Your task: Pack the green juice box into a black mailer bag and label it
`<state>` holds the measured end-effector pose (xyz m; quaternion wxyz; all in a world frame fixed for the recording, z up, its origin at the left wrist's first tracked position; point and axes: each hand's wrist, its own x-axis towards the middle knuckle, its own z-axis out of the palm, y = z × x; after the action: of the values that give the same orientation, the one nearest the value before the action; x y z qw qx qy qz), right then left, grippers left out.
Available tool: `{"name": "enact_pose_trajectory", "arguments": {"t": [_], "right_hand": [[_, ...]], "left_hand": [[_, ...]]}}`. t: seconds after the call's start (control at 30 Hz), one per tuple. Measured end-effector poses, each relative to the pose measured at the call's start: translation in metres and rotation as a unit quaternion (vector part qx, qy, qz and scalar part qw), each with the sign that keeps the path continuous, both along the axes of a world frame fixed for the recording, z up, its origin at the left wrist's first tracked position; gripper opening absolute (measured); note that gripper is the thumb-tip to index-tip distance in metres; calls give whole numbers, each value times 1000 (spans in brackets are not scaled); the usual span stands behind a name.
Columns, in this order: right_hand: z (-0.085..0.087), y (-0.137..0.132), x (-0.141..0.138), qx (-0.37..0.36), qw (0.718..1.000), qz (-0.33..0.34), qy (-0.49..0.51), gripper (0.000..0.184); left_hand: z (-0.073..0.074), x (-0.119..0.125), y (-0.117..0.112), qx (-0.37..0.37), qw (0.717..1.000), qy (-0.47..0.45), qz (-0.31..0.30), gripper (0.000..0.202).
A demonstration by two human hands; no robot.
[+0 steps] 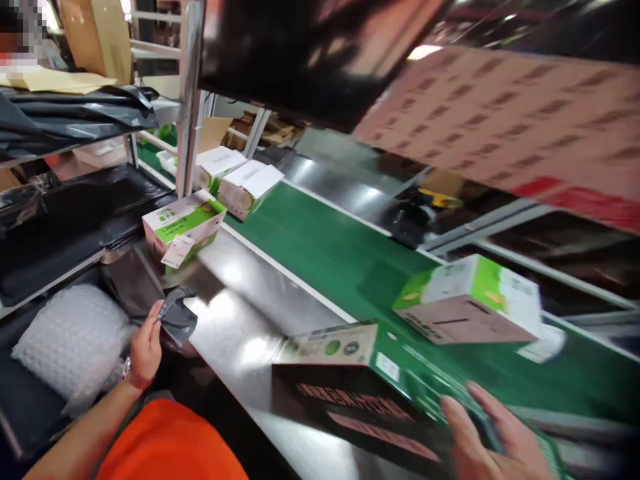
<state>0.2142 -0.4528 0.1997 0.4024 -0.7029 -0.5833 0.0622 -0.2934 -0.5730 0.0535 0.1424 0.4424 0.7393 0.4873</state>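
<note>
Left hand (147, 343): stretched out at 8 o'clock in the view, its fingers folded in and pinching the edge of the dark plastic; a band circled the wrist.
Dark plastic (133, 277): spread up from the left hand toward 9 o'clock, crumpled at the pinched edge.
Right hand (495, 433): between 4 and 5 o'clock, thumb and forefinger parted, over the right end of the dark-fronted box; blur hid whether it gripped the box or only touched it.
Dark-fronted box (345, 400): at 6 o'clock, its long side dark with pinkish lettering, one face green with a small white label; it lay slanted over the steel surface, and what bore its weight could not be told.
Steel surface (260, 347): ran diagonally from 9 o'clock down to 6, shiny in patches.
Green belt (310, 233): beside the steel, slanting from 10 o'clock to 4.
Box on the belt (470, 300): between 3 and 4 o'clock, white, green and pinkish, blurred.
Near-left carton (185, 227): at 9 o'clock, green and white, a paper slip hanging at its front.
Pale-topped cartons (240, 177): a pair at 10 o'clock, side by side.
Bubble wrap (75, 340): between 8 and 9 o'clock, bundled left of the left hand.
</note>
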Motion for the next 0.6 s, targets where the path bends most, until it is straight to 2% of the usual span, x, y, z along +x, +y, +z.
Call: {"name": "enact_pose_trajectory", "arguments": {"t": [0.03, 0.07, 0.1, 0.13, 0.2, 0.23, 0.3, 0.37, 0.43, 0.53, 0.6], "right_hand": [[-2, -12, -6, -2, 999, -24, 49, 86], [-5, -24, -16, -23, 995, -16, 95, 84], [-9, -36, -29, -58, 988, 25, 139, 80], [-13, -47, -44, -139, 964, 118, 195, 74], [-22, -60, -73, -262, 869, 265, 325, 83], [-26, -63, -84, -302, 824, 297, 377, 87], [-31, -64, -95, -350, 752, 309, 466, 91], [-31, -63, -91, -365, 711, 289, 527, 90], [-29, -63, -80, -357, 709, 274, 543, 83], [-24, -66, -61, -352, 755, 299, 465, 68], [-20, -68, -51, -338, 789, 322, 400, 65]], "left_hand": [[15, 26, -7, 45, 998, 3, -42, 49], [28, 51, -15, 87, 993, 10, -84, 49], [40, 73, -21, 124, 984, 20, -126, 50], [51, 92, -28, 156, 973, 30, -170, 52], [68, 122, -38, 204, 942, 50, -263, 57], [74, 133, -42, 219, 922, 59, -313, 59], [80, 151, -47, 230, 880, 73, -408, 60], [81, 163, -51, 226, 842, 85, -483, 60], [77, 173, -54, 220, 810, 98, -535, 58], [69, 181, -54, 218, 766, 117, -593, 57], [63, 182, -51, 224, 755, 111, -606, 58]]}}
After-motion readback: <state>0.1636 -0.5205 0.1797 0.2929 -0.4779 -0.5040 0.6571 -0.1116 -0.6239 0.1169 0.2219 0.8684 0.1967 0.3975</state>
